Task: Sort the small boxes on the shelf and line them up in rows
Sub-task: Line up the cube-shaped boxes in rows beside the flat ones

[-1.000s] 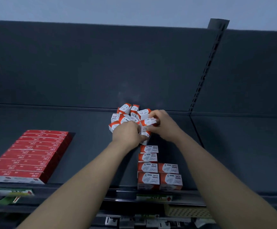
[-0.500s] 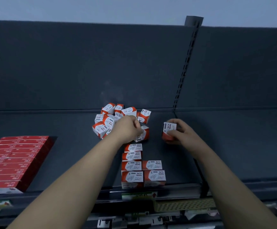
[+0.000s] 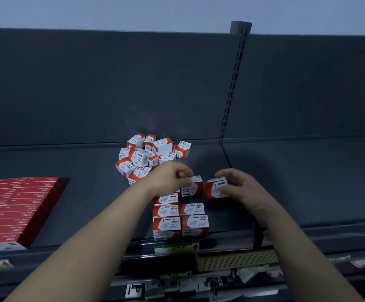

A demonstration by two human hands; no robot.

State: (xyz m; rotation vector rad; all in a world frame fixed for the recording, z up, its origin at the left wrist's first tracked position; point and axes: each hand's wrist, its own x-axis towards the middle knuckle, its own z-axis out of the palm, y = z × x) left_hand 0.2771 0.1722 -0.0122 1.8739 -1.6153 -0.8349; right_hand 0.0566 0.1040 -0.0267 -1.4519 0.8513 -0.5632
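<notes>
While your left hand point(image 3: 169, 177) pinches a small box point(image 3: 192, 189) behind the rows point(image 3: 180, 216), your right hand point(image 3: 241, 187) grips a second box point(image 3: 216, 189); the two sit side by side. Farther back on the shelf point(image 3: 79, 192) lies the loose pile point(image 3: 146, 156).

Printed cardboard paper-clip boxes point(image 3: 151, 159) with a slight sheen sit on a matt, smooth dark metal shelf point(image 3: 286, 192).

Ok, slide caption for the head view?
Left hand grips one box, right hand another, near the rows' far end; loose pile behind.
</notes>
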